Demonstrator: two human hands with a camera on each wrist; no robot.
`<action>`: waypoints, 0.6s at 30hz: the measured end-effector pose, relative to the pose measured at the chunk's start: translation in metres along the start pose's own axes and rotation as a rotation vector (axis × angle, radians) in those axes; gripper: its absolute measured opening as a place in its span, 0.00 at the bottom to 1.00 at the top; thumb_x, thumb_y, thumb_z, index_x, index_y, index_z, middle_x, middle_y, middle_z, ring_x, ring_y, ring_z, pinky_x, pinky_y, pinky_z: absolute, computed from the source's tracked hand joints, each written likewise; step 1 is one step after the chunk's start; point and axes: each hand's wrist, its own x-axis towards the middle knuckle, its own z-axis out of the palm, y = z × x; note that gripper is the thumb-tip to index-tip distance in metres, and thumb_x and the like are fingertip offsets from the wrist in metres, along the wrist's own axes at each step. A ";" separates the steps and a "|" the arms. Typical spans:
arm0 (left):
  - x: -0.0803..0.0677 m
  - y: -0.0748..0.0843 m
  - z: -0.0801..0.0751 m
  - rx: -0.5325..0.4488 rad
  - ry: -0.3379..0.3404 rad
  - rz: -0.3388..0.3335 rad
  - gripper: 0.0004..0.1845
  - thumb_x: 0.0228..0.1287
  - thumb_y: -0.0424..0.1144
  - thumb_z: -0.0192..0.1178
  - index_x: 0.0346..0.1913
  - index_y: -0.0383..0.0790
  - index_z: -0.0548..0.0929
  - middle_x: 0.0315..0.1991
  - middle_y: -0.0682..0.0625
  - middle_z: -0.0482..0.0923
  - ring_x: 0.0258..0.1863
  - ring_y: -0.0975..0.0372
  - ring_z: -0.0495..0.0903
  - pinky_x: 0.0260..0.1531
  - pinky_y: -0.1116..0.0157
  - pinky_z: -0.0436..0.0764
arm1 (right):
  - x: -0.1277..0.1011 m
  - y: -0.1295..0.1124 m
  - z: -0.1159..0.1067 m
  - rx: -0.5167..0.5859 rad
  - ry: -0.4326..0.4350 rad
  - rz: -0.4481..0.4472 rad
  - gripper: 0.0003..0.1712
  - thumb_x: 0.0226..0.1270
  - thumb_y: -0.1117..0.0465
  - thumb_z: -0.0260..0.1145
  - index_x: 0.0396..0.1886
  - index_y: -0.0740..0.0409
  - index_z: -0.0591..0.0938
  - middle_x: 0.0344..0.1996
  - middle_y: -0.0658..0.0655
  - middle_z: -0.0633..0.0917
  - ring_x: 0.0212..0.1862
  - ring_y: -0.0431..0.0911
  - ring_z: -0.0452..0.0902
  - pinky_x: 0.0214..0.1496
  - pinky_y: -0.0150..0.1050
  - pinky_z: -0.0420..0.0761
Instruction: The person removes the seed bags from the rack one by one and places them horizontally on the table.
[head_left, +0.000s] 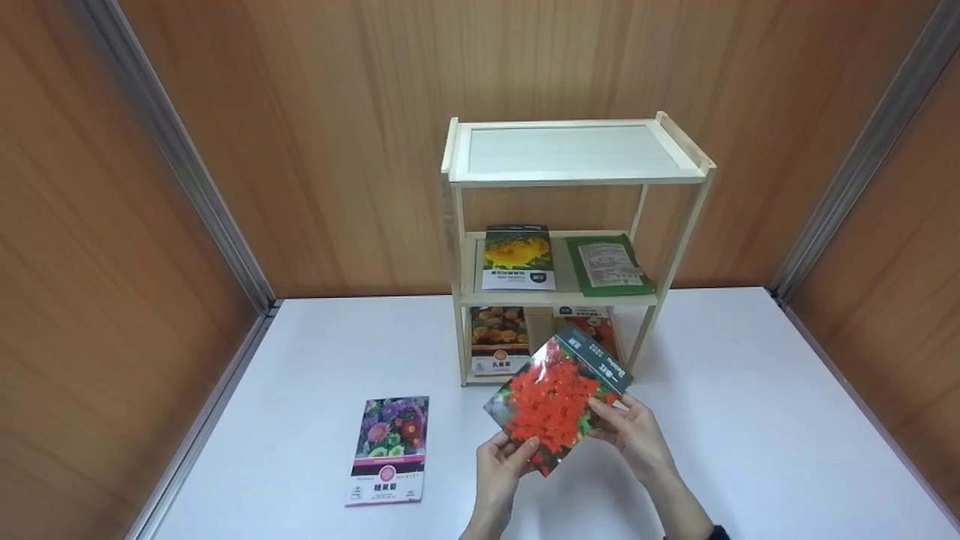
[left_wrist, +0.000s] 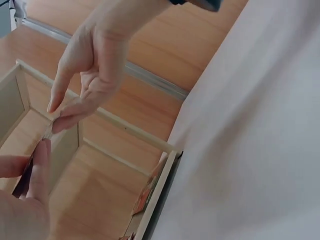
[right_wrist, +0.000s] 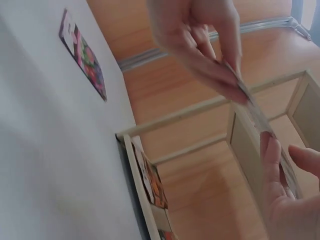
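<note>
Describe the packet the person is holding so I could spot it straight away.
Start at the wooden shelf on the white table; just in front of it, both hands hold one seed packet, tilted. It alone shows bright red flowers and is off the table, unlike the purple-flowered packet lying flat to the left.

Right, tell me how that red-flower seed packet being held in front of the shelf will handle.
The red-flower packet is probably light: the left hand and right hand keep it up by its edges alone. It looks thin and likely bends easily, being edge-on and narrow in the wrist views. Its glossy face catches glare, so it may slip between fingers.
</note>
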 end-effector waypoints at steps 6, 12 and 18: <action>0.004 0.013 -0.018 0.037 -0.144 -0.079 0.20 0.54 0.32 0.59 0.49 0.25 0.73 0.38 0.42 0.80 0.33 0.58 0.81 0.30 0.65 0.79 | 0.002 -0.010 -0.029 -0.051 -0.023 0.012 0.31 0.60 0.60 0.61 0.58 0.71 0.63 0.36 0.60 0.82 0.35 0.47 0.80 0.38 0.38 0.79; 0.006 0.024 -0.039 0.058 -0.276 -0.090 0.18 0.54 0.32 0.58 0.47 0.24 0.74 0.35 0.42 0.81 0.30 0.60 0.81 0.29 0.67 0.79 | -0.001 -0.014 -0.050 -0.162 -0.228 0.000 0.31 0.61 0.62 0.59 0.57 0.78 0.61 0.36 0.61 0.82 0.36 0.48 0.80 0.35 0.37 0.79; 0.009 0.029 -0.049 0.102 -0.307 -0.105 0.19 0.55 0.34 0.58 0.48 0.25 0.74 0.37 0.42 0.80 0.34 0.57 0.81 0.31 0.65 0.79 | -0.003 -0.011 -0.052 -0.212 -0.317 0.016 0.26 0.60 0.63 0.60 0.51 0.78 0.68 0.34 0.61 0.82 0.34 0.48 0.80 0.35 0.37 0.80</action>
